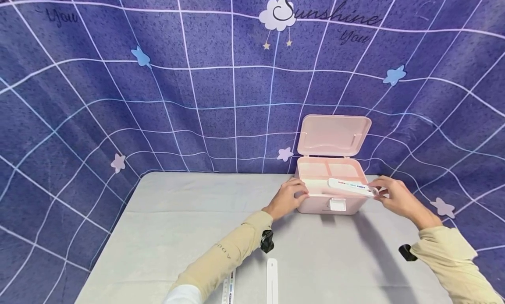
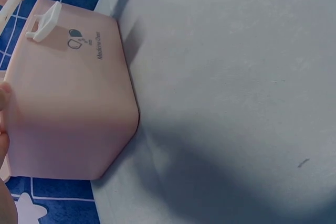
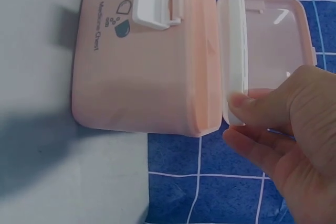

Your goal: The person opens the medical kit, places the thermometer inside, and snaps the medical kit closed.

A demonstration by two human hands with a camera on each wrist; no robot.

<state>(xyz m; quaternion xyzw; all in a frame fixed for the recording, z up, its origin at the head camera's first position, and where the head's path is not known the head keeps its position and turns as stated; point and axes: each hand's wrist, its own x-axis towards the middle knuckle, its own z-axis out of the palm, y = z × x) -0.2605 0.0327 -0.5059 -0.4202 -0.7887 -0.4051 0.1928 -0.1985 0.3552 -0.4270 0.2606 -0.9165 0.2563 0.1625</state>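
Observation:
A pink medicine chest (image 1: 315,205) stands at the back right of the table with its lid (image 1: 333,135) raised; a divided pink section shows inside. My left hand (image 1: 285,199) grips its left front corner, fingertips (image 2: 4,98) at the rim in the left wrist view. Between thumb and fingers, my right hand (image 1: 397,199) pinches the right end of a flat white strip (image 1: 349,186) with small coloured markings. The strip is tilted over the chest's opening, and the right wrist view shows it edge-on (image 3: 237,40) above the rim. The chest's front bears a white latch (image 1: 337,204).
Near the table's front edge lie a plain white strip (image 1: 272,281) with a hole at its end and a strip with scale marks (image 1: 228,288), partly hidden by my left sleeve. A purple-blue grid curtain (image 1: 205,89) hangs behind the grey-white tabletop (image 1: 177,225).

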